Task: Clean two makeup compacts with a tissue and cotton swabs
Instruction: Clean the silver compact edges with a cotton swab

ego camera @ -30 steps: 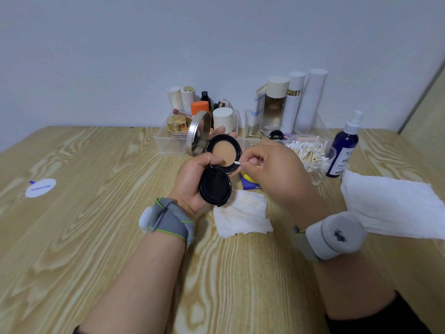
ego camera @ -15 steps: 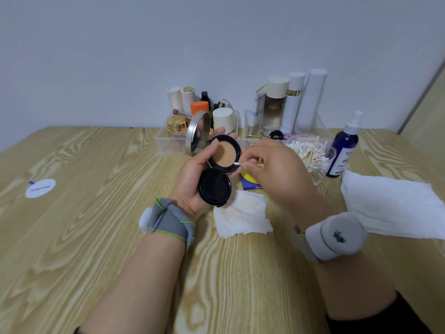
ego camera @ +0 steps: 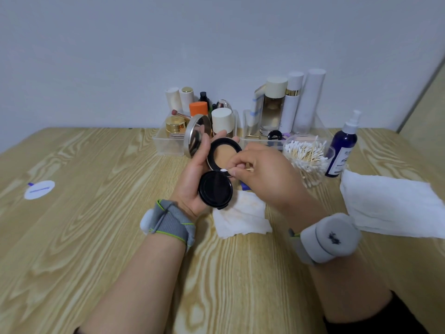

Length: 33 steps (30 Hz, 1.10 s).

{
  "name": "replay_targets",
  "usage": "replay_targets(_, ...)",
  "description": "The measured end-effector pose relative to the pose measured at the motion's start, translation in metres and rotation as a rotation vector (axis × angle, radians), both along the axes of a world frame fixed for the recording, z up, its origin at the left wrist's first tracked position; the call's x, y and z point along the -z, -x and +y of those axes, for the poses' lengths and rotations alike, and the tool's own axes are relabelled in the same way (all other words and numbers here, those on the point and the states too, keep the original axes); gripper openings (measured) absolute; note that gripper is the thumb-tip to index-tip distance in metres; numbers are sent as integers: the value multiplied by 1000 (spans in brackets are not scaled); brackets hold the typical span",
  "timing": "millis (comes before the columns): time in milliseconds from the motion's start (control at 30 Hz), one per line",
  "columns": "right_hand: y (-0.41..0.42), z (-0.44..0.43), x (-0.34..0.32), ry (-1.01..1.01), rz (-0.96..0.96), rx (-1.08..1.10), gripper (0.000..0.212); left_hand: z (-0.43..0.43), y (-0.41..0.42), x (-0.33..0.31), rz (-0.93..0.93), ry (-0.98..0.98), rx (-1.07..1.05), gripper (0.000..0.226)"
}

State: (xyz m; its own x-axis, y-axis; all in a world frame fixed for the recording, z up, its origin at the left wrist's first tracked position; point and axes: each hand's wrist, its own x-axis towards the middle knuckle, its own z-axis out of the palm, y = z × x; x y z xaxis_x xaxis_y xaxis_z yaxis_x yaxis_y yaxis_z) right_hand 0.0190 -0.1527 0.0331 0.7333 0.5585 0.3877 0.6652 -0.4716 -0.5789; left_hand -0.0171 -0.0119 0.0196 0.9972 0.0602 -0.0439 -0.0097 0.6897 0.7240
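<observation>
- The left hand (ego camera: 190,182) is palm up, its fingers curled round an open compact (ego camera: 225,154) and holding it above the table.
- The compact shows a beige powder pan in a black ring. Its silver mirror lid (ego camera: 196,135) stands up on the left, and a black inner flap (ego camera: 215,189) hangs open toward the person.
- The right hand (ego camera: 265,174) pinches a cotton swab (ego camera: 224,170) between thumb and fingertips. The white tip touches the near rim of the black ring, just where the flap joins.
- Each wrist carries a grey band.
- A small tissue (ego camera: 240,215) with faint orange stains lies flat on the table (ego camera: 96,237) just under the hands.
- A blue object (ego camera: 244,186) peeks out from beneath the right hand; what it is I cannot tell.
- A clear jar of cotton swabs (ego camera: 307,157) stands just right of the right hand, with a dark blue spray bottle (ego camera: 342,150) beside it.
- A larger white tissue (ego camera: 390,203) lies spread at the right edge.
- Clear trays (ego camera: 168,147) of bottles and jars sit against the wall behind the hands.
- A round white sticker (ego camera: 39,189) lies well apart on the left.
</observation>
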Motion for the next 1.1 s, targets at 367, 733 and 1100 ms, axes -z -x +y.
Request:
replay_targets(367,-1,-1,-2,-23,-40,-21,8,-7,1,-2,18,-36,64,59)
replay_targets(733,1,1,-1,-63,-93,39,6,-13,5,-4,49,-88,66,60)
replay_targets(1100,-1,0,2,-153,-98,179,7,-16,5,-4,46,-79,92,65)
